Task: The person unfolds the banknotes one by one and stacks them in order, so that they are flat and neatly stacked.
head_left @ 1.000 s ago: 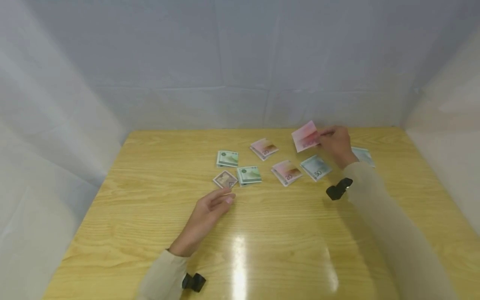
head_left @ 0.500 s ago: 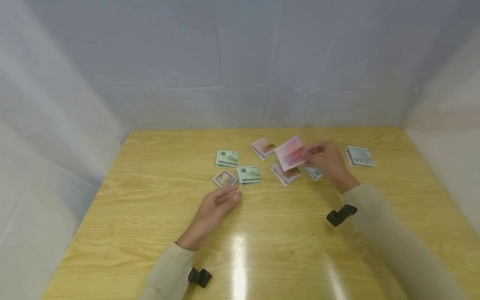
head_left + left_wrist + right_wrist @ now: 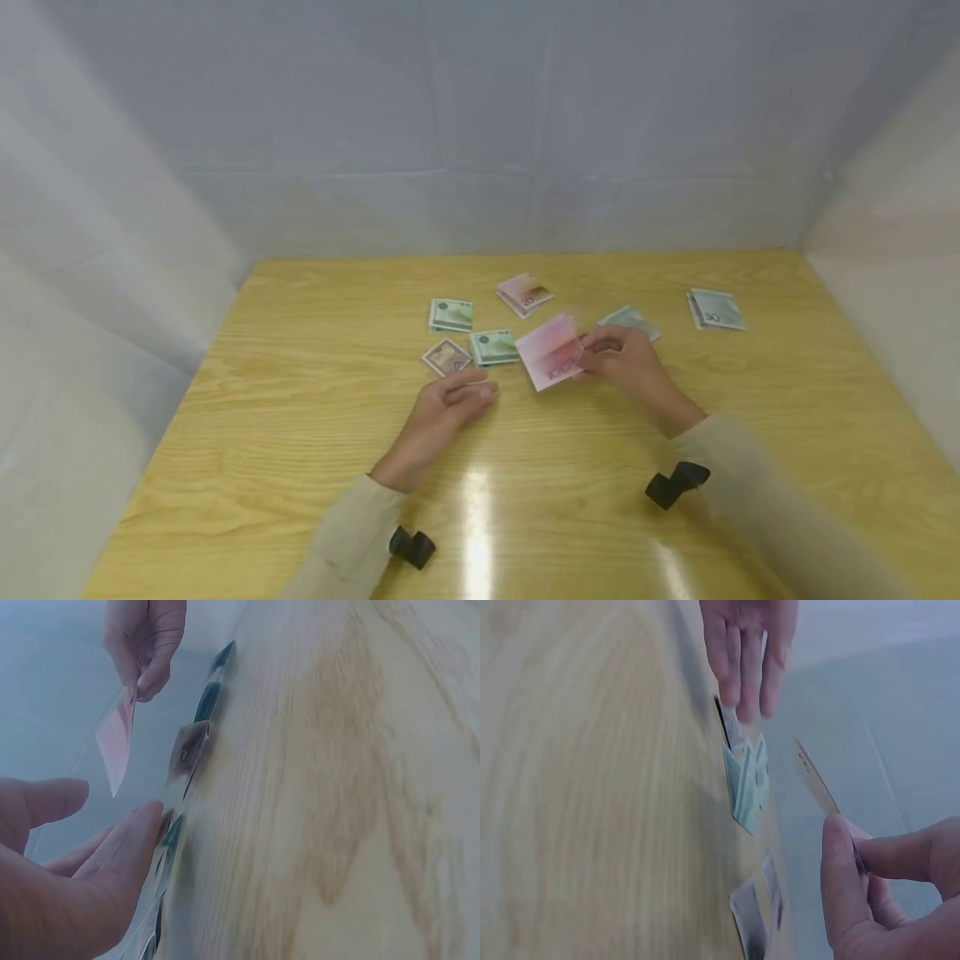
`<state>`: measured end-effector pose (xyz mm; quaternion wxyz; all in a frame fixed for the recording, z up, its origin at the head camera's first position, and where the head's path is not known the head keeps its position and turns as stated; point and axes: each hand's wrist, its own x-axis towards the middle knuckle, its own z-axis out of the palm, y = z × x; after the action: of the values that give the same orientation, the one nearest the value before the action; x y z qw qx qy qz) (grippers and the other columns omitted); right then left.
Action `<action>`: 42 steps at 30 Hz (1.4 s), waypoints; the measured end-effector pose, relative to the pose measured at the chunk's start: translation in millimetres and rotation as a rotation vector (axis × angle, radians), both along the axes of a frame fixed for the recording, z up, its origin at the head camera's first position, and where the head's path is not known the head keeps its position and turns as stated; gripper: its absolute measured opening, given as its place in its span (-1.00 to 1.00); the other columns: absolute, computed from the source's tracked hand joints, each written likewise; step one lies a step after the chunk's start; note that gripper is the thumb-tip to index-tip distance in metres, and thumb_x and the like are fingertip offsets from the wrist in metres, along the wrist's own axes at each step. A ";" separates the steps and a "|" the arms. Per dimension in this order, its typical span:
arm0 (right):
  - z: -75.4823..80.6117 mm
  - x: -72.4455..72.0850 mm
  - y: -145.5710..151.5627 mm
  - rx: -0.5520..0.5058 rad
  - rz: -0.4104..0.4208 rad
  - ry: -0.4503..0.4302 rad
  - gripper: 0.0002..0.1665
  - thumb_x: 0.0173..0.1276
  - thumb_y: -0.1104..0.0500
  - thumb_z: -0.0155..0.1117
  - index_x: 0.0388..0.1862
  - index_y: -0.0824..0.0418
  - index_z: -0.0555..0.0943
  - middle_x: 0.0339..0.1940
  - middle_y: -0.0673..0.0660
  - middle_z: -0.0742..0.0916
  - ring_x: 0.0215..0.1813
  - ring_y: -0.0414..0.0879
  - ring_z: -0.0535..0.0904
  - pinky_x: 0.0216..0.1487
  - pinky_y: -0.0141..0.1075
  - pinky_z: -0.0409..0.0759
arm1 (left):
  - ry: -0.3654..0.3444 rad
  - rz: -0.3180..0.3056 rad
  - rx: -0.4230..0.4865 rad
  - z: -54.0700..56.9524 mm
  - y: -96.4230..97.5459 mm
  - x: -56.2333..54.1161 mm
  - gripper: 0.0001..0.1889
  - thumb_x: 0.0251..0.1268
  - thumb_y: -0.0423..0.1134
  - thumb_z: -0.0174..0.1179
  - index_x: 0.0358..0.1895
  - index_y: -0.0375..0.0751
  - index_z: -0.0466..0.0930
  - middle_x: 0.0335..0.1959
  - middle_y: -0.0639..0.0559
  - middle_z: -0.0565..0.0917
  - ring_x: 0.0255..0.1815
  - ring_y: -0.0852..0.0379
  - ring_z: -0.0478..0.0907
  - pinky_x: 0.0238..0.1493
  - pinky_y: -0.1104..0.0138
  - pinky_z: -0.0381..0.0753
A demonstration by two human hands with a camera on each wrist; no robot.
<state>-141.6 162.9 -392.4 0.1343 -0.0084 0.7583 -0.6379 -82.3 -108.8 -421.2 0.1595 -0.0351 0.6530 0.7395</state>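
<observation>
Currently, the right hand (image 3: 628,367) pinches the pink note (image 3: 550,352) (marked 100) by its right edge, holding it above the wooden table (image 3: 300,433), just right of the nearer green note (image 3: 494,347). Near the brown note (image 3: 446,356), the left hand (image 3: 438,417) hangs with loose fingers, its thumb spread apart.

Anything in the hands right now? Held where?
The right hand pinches the pink note by its right edge, as seen in the head view; the left hand holds nothing.
</observation>
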 end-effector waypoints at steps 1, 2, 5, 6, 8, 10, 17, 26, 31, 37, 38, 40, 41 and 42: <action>-1.6 2.7 -2.7 -0.029 0.003 -0.008 -0.72 0.35 0.43 0.30 -0.04 0.58 0.51 -0.04 0.30 0.60 -0.26 -0.16 0.68 -0.02 -0.22 0.79 | -0.005 -0.003 0.019 -0.6 1.2 -0.4 -0.50 0.45 -0.37 0.21 0.38 -0.42 0.37 0.23 -0.31 0.60 0.25 -0.16 0.58 0.28 0.22 0.62; -3.3 5.3 -5.0 -0.046 0.005 -0.018 -0.74 0.35 0.44 0.29 -0.05 0.58 0.50 -0.02 0.30 0.58 -0.24 -0.16 0.68 -0.01 -0.23 0.79 | -0.011 -0.005 0.035 -1.4 2.3 -0.8 -0.50 0.45 -0.39 0.20 0.38 -0.44 0.36 0.22 -0.35 0.59 0.24 -0.18 0.58 0.28 0.21 0.63; -7.4 12.1 -11.7 -0.076 0.007 -0.035 -0.76 0.34 0.46 0.27 -0.07 0.57 0.49 0.00 0.31 0.54 -0.20 -0.12 0.66 -0.02 -0.25 0.79 | -0.035 -0.007 0.068 -3.2 5.7 -1.3 -0.50 0.44 -0.42 0.20 0.37 -0.49 0.36 0.18 -0.39 0.61 0.20 -0.18 0.61 0.26 0.20 0.64; -8.4 14.1 -13.7 -0.085 0.007 -0.035 -0.77 0.32 0.47 0.27 -0.08 0.57 0.50 -0.02 0.30 0.54 -0.20 -0.11 0.65 -0.04 -0.26 0.79 | -0.038 -0.008 0.077 -4.1 6.8 -1.2 -0.51 0.45 -0.42 0.19 0.36 -0.51 0.36 0.17 -0.40 0.61 0.18 -0.16 0.62 0.25 0.19 0.65; -10.4 17.4 -17.3 -0.088 0.005 -0.048 -0.77 0.31 0.48 0.27 -0.09 0.55 0.50 -0.06 0.29 0.54 -0.20 -0.09 0.65 -0.04 -0.25 0.79 | -0.050 -0.012 0.086 -5.1 8.6 -0.8 -0.53 0.44 -0.42 0.19 0.34 -0.52 0.39 0.14 -0.39 0.63 0.13 -0.12 0.66 0.22 0.20 0.67; -11.7 20.7 -20.8 -0.096 0.009 -0.053 -0.77 0.30 0.48 0.28 -0.10 0.55 0.51 -0.11 0.28 0.56 -0.22 -0.08 0.64 -0.06 -0.26 0.80 | -0.057 -0.020 0.094 -5.5 10.2 -0.1 -0.56 0.44 -0.42 0.19 0.31 -0.52 0.43 0.14 -0.37 0.64 0.10 -0.07 0.68 0.21 0.20 0.68; -17.8 31.6 -29.5 -0.163 0.045 -0.086 -0.71 0.31 0.47 0.27 -0.03 0.54 0.46 -0.19 0.23 0.59 -0.20 -0.05 0.65 -0.01 -0.24 0.79 | -0.057 -0.028 0.087 -6.2 14.3 1.3 -0.57 0.46 -0.40 0.18 0.30 -0.54 0.44 0.13 -0.41 0.64 0.06 -0.11 0.70 0.12 0.20 0.72; -20.0 38.2 -33.9 -0.193 0.056 -0.083 -0.68 0.30 0.48 0.30 -0.02 0.55 0.45 -0.17 0.27 0.62 -0.17 -0.03 0.67 0.00 -0.17 0.79 | -0.061 0.060 0.038 -2.0 17.1 4.4 -0.62 0.39 -0.44 0.21 0.22 -0.52 0.52 0.05 -0.38 0.68 -0.04 -0.04 0.73 0.04 0.23 0.76; -21.3 38.4 -34.9 -0.109 0.039 -0.032 -0.66 0.27 0.47 0.34 0.00 0.51 0.48 -0.13 0.28 0.60 -0.19 -0.03 0.66 -0.04 -0.18 0.80 | -0.034 0.083 0.029 0.2 18.8 4.7 -0.66 0.39 -0.48 0.20 0.18 -0.53 0.55 0.02 -0.39 0.70 -0.08 -0.03 0.74 0.01 0.21 0.78; -20.0 39.8 -33.7 -0.032 0.076 0.037 -0.66 0.28 0.49 0.31 0.03 0.51 0.54 -0.05 0.34 0.60 -0.17 0.01 0.70 -0.11 -0.16 0.82 | -0.036 0.076 0.022 4.0 20.4 3.5 -0.65 0.41 -0.50 0.16 0.21 -0.56 0.51 0.01 -0.42 0.69 -0.09 -0.10 0.75 -0.01 0.21 0.79; -19.7 40.2 -33.2 -0.035 0.091 0.039 -0.67 0.30 0.49 0.30 0.04 0.51 0.54 -0.04 0.34 0.60 -0.17 0.02 0.71 -0.11 -0.15 0.82 | -0.038 0.073 0.021 4.3 20.7 3.1 -0.64 0.42 -0.49 0.15 0.22 -0.56 0.50 0.01 -0.43 0.68 -0.09 -0.11 0.75 -0.01 0.21 0.78; -19.6 41.2 -32.5 -0.027 0.110 0.045 -0.68 0.30 0.48 0.31 0.03 0.50 0.55 -0.05 0.34 0.62 -0.18 0.03 0.71 -0.11 -0.15 0.82 | -0.042 0.070 0.012 5.2 21.1 2.9 -0.63 0.43 -0.48 0.15 0.23 -0.56 0.49 0.02 -0.43 0.68 -0.08 -0.11 0.74 -0.01 0.22 0.78; -19.6 41.7 -32.3 -0.020 0.118 0.048 -0.67 0.29 0.48 0.32 0.03 0.50 0.56 -0.05 0.34 0.63 -0.18 0.03 0.71 -0.11 -0.15 0.82 | -0.042 0.069 0.005 5.6 21.3 3.0 -0.63 0.44 -0.46 0.16 0.24 -0.56 0.48 0.02 -0.43 0.68 -0.08 -0.11 0.74 -0.01 0.22 0.78; -19.4 42.2 -31.8 -0.013 0.131 0.053 -0.67 0.30 0.47 0.32 0.04 0.51 0.55 -0.03 0.34 0.64 -0.18 0.03 0.71 -0.11 -0.16 0.82 | -0.042 0.065 -0.001 5.7 21.4 2.8 -0.63 0.44 -0.45 0.16 0.24 -0.55 0.49 0.02 -0.42 0.68 -0.07 -0.11 0.74 -0.01 0.22 0.78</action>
<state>-99.4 131.1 -411.8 0.1554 -0.0757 0.7552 -0.6323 -79.5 -87.4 -415.5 0.1491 -0.0722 0.6485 0.7430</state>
